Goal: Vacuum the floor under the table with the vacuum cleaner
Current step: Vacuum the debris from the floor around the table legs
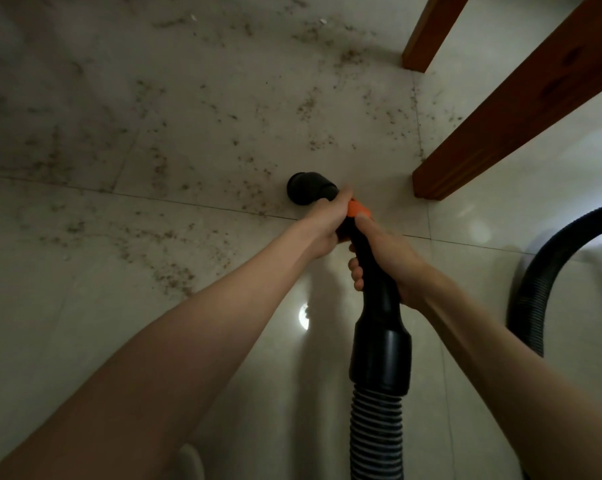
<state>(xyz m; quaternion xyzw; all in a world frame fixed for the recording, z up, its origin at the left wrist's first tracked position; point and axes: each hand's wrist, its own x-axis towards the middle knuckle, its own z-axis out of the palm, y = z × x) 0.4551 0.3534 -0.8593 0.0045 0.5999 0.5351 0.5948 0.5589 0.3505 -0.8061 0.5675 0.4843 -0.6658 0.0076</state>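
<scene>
I hold a black vacuum cleaner wand [379, 306] with both hands over a pale tiled floor [85, 306]. Its round black nozzle [308, 188] sits on or just above the tiles at centre. My left hand [324, 223] grips the wand just behind the nozzle, beside an orange part [356, 209]. My right hand [386, 261] grips the wand lower down. A ribbed black hose [375, 434] runs from the wand toward me. Brown crumbs and dust [175, 271] are scattered over the tiles to the left of and beyond the nozzle.
Two reddish wooden table legs stand at the upper right, the nearer leg [500, 133] right of the nozzle and the farther leg [431, 32] behind it. Another loop of hose [549, 271] curves along the right edge. A bright light reflection [303, 317] shines on the tile.
</scene>
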